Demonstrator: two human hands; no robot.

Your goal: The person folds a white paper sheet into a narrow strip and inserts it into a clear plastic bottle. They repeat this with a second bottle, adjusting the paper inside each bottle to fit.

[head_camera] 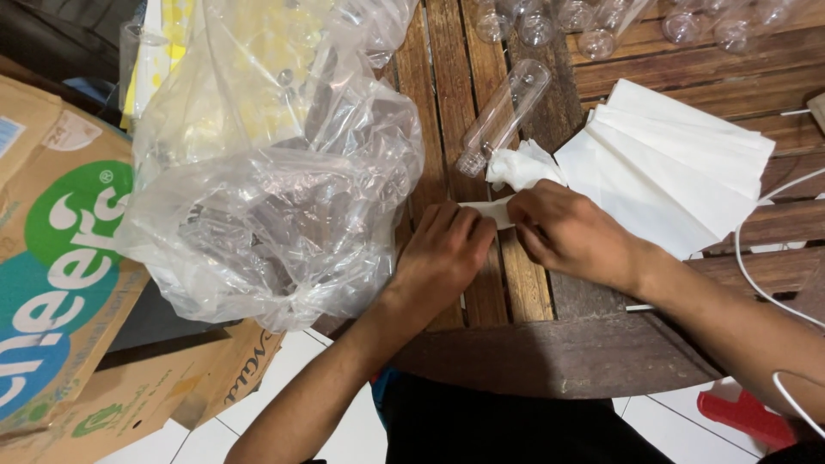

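Head view: on the wooden desk (533, 292), the left hand (443, 253) and right hand (571, 232) both pinch a folded white tissue strip (490, 209), just below a clear plastic tube (503, 116). A white paper stack (679, 163) lies right of the tube, a clear plastic bag (275, 172) left.

Both bare forearms reach in from the near edge and converge toward the middle. The left hand (443, 249) lies palm down, fingers curled together and pointing far and slightly right, knuckles up. The right hand (571, 232) comes in from the right, wrist bent, its fingers pinched closed at the left, fingertips almost meeting those of the left hand.
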